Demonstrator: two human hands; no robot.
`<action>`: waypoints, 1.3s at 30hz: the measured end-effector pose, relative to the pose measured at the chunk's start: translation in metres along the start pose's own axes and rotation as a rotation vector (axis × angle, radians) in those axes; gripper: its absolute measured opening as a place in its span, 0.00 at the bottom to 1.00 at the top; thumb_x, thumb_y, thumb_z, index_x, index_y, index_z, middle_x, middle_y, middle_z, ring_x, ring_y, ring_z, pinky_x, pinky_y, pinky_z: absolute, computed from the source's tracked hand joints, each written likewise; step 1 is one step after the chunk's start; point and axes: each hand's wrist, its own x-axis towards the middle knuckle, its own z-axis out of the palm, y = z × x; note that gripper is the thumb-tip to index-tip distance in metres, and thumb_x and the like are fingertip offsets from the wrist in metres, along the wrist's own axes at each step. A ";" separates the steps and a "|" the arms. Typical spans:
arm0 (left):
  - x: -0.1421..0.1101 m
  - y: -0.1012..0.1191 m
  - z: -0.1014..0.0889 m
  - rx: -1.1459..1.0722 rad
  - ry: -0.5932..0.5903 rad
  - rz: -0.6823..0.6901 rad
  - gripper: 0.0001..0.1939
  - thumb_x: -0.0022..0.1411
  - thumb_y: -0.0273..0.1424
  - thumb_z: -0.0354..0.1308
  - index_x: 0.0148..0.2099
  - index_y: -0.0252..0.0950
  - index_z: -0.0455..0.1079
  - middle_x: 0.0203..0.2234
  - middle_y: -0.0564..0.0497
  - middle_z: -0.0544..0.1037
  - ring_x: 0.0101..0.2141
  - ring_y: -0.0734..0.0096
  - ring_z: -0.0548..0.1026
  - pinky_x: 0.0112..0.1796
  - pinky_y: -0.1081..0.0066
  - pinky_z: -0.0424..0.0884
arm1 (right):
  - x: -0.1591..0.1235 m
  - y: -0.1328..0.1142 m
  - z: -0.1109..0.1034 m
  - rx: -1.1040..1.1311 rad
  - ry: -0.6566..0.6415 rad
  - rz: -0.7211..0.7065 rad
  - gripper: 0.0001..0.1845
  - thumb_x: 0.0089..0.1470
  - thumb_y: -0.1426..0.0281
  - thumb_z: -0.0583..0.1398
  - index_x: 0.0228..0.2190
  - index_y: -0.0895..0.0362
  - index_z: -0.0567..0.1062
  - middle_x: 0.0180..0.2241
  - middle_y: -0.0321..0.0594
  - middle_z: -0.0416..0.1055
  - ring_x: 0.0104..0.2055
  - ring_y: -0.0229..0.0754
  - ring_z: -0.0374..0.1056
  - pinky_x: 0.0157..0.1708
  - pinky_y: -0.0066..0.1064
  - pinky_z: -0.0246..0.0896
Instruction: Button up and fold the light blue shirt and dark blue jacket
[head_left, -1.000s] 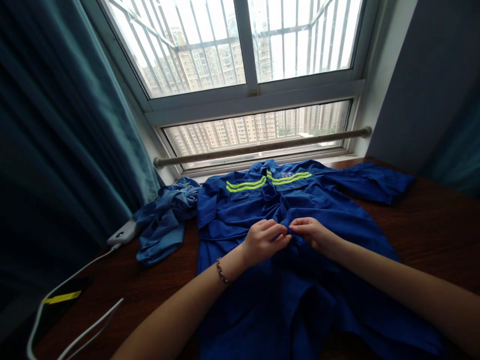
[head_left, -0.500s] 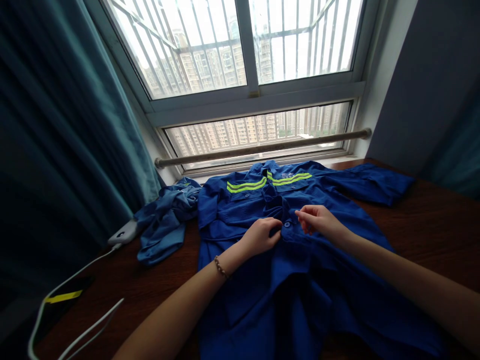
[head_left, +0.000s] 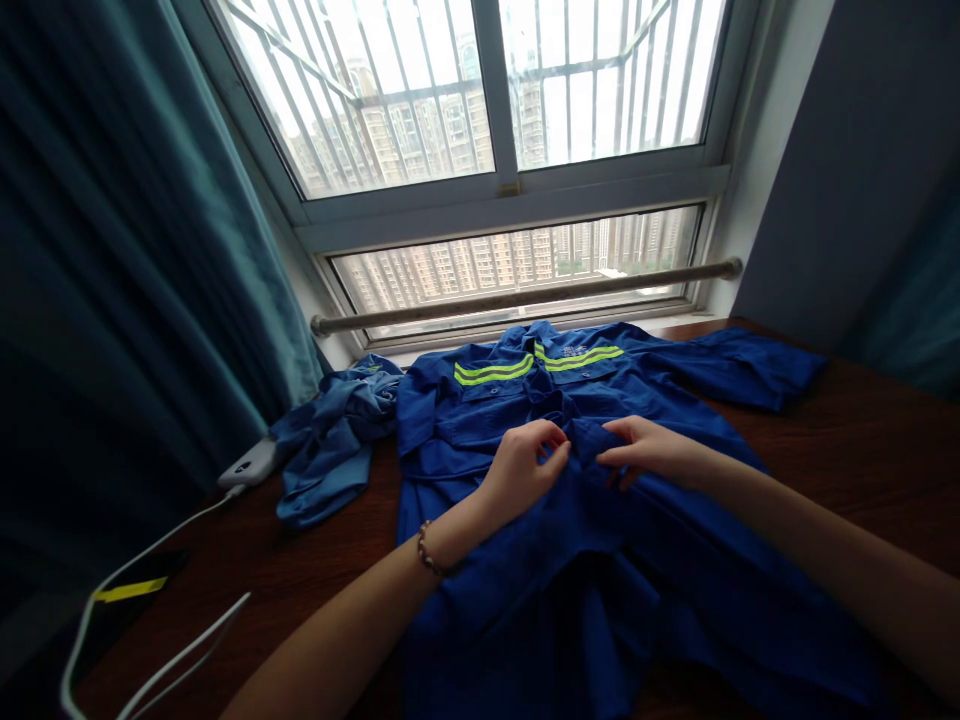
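Observation:
A blue work jacket [head_left: 465, 450] with yellow-green reflective stripes across the chest lies spread front up, its collar toward the window. My left hand [head_left: 525, 462] pinches the edge of its front opening between thumb and fingertips, and the cloth there is lifted a little. Just to the right, my right hand [head_left: 649, 452] rests by the same edge with thumb and forefinger apart, fingertips near or touching the fabric. The front button between the hands is no longer visible. Below them the lower front falls in dark folds.
A wooden table [head_left: 862, 450] carries the jacket. At left lie a crumpled lighter blue garment [head_left: 330, 450], a white device [head_left: 251, 462] with a white cable [head_left: 157, 540], and a dark object with a yellow strip [head_left: 131, 590]. A metal rail [head_left: 525, 298] crosses the window; a teal curtain [head_left: 247, 250] hangs left.
My left hand has raised the front edge, covering the button that showed before. The right hand's thumb and forefinger have spread apart, and it sits slightly lower.

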 end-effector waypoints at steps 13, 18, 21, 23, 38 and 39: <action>-0.026 0.012 0.036 0.111 -0.513 0.277 0.19 0.59 0.35 0.50 0.52 0.38 0.60 0.42 0.47 0.70 0.38 0.66 0.72 0.38 0.71 0.68 | 0.009 0.005 -0.006 0.511 0.207 -0.138 0.09 0.39 0.68 0.65 0.25 0.61 0.73 0.26 0.38 0.71 0.27 0.34 0.67 0.30 0.26 0.62; -0.028 0.011 0.041 0.082 -0.463 0.196 0.24 0.60 0.33 0.49 0.58 0.38 0.51 0.41 0.46 0.70 0.37 0.68 0.72 0.37 0.71 0.68 | 0.010 0.006 -0.006 0.547 0.237 -0.151 0.09 0.42 0.68 0.64 0.25 0.60 0.72 0.26 0.39 0.71 0.27 0.35 0.67 0.29 0.26 0.62; -0.027 0.009 0.044 0.031 -0.424 0.164 0.25 0.59 0.32 0.51 0.57 0.37 0.52 0.40 0.46 0.71 0.37 0.68 0.72 0.37 0.72 0.68 | 0.012 0.008 -0.007 0.561 0.268 -0.153 0.07 0.41 0.69 0.64 0.25 0.59 0.72 0.25 0.37 0.71 0.27 0.34 0.67 0.29 0.26 0.62; -0.026 0.007 0.045 -0.001 -0.395 0.108 0.23 0.58 0.31 0.51 0.56 0.37 0.54 0.36 0.48 0.73 0.33 0.70 0.72 0.34 0.73 0.67 | 0.012 0.008 -0.008 0.553 0.280 -0.148 0.07 0.41 0.70 0.64 0.26 0.58 0.72 0.25 0.36 0.71 0.26 0.34 0.67 0.29 0.26 0.62; -0.027 0.005 0.050 -0.082 -0.200 0.098 0.22 0.57 0.31 0.52 0.54 0.37 0.57 0.44 0.46 0.68 0.39 0.69 0.70 0.39 0.68 0.68 | 0.011 0.007 -0.003 0.517 0.253 -0.188 0.11 0.38 0.67 0.65 0.26 0.60 0.72 0.25 0.37 0.72 0.24 0.33 0.66 0.25 0.23 0.61; -0.026 0.004 0.050 -0.126 -0.217 0.073 0.19 0.56 0.33 0.53 0.51 0.36 0.60 0.40 0.48 0.70 0.34 0.71 0.70 0.36 0.71 0.68 | 0.011 0.007 -0.003 0.522 0.255 -0.186 0.12 0.38 0.67 0.65 0.26 0.60 0.72 0.25 0.37 0.72 0.24 0.33 0.66 0.25 0.23 0.61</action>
